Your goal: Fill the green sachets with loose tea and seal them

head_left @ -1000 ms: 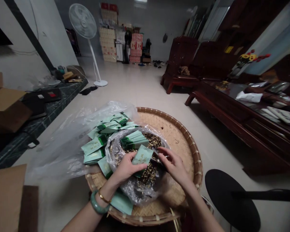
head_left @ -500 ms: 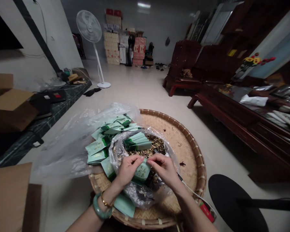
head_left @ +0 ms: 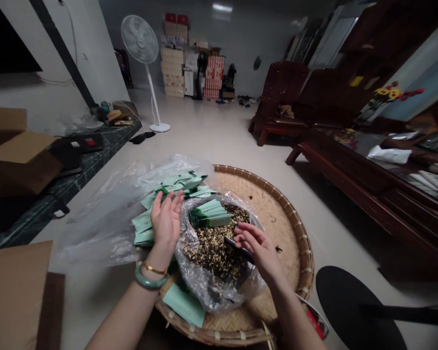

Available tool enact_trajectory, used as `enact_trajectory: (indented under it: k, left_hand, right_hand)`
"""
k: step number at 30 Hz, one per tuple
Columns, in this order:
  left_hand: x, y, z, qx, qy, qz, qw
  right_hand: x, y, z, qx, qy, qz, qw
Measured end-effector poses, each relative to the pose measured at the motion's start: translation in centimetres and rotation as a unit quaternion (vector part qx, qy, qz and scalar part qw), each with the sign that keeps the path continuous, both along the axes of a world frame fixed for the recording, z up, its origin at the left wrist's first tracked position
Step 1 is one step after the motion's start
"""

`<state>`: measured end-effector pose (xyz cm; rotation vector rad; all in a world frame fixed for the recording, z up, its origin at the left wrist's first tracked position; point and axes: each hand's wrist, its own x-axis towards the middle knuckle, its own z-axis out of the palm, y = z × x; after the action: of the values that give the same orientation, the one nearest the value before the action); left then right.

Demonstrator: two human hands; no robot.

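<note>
My left hand (head_left: 166,221) is raised at the left side of the clear plastic bag (head_left: 195,287), palm up and fingers apart, holding nothing. Behind its fingers lies a loose pile of light-green packets (head_left: 180,182). In the bag is a dark and pale dried mix (head_left: 219,248), with a row of green packets (head_left: 211,214) standing on it at the back. My right hand (head_left: 255,248) is above the bag's right side, fingers curled around a slim black tool (head_left: 237,247). The tool's working end is not clear. Another green packet (head_left: 184,304) lies at the front left.
A round woven bamboo tray (head_left: 299,228) carries the bag and packets. Clear plastic sheeting (head_left: 102,214) spreads to the left. Cardboard boxes (head_left: 18,272) stand at the left, a dark wooden table (head_left: 343,184) at the right, and a round black base (head_left: 354,306) near the right front.
The green packet that both hands held over the bag is out of them. My left hand has moved left and opened; my right hand has drawn slightly right, with the black tool showing.
</note>
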<state>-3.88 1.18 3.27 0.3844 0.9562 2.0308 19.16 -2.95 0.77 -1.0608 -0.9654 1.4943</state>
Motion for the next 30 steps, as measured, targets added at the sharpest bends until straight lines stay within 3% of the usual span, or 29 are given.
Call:
enact_trajectory:
  k: [2,3,4,6,8,9,10,12,16,19,23,30]
  left_hand:
    - [0.4,-0.5,-0.9,0.003,0.114,-0.039,0.993]
    - [0.8,-0.8,-1.4,-0.009,0.215,-0.083,0.973]
    - [1.1,-1.1,-1.8,-0.017,0.344,-0.125,0.93]
    - [1.8,-1.5,-2.3,-0.015,0.582,-0.179,0.793]
    - [2.3,-1.8,-2.5,-0.018,0.734,-0.182,0.655]
    - [2.5,-1.8,-2.5,-0.026,0.778,-0.173,0.604]
    - [2.7,-1.8,-2.5,-0.036,0.807,-0.162,0.566]
    - [2.7,-1.7,-2.6,-0.052,0.841,-0.144,0.519]
    - [2.5,-1.5,-3.1,-0.055,0.863,-0.103,0.492]
    - [2.3,-1.5,-3.5,-0.052,0.868,-0.081,0.488]
    - [2.2,-1.5,-3.7,-0.05,0.86,-0.069,0.503]
    - [1.3,-1.7,-3.0,-0.018,0.795,-0.065,0.603]
  right_hand:
    - [0.1,0.1,-0.5,0.009,-0.031,0.009,0.999]
    - [0.2,0.2,-0.8,0.02,-0.056,0.014,0.998]
    - [0.3,0.3,-1.1,0.036,-0.087,0.016,0.995]
    - [0.5,0.9,-1.9,0.081,-0.164,0.006,0.983]
    - [0.6,1.7,-2.7,0.128,-0.246,-0.014,0.961]
    - [0.6,2.1,-3.1,0.149,-0.285,-0.018,0.947]
    - [0.5,2.6,-3.5,0.168,-0.321,-0.015,0.932]
    - [0.2,3.5,-4.0,0.198,-0.386,0.004,0.901]
    - [-0.8,4.6,-3.8,0.233,-0.485,0.031,0.843]
    - [-1.2,4.8,-3.2,0.242,-0.503,0.03,0.829]
    - [-1.4,4.7,-2.7,0.249,-0.461,0.011,0.852]
    - [-1.9,4.4,-2.1,0.253,-0.352,-0.033,0.901]
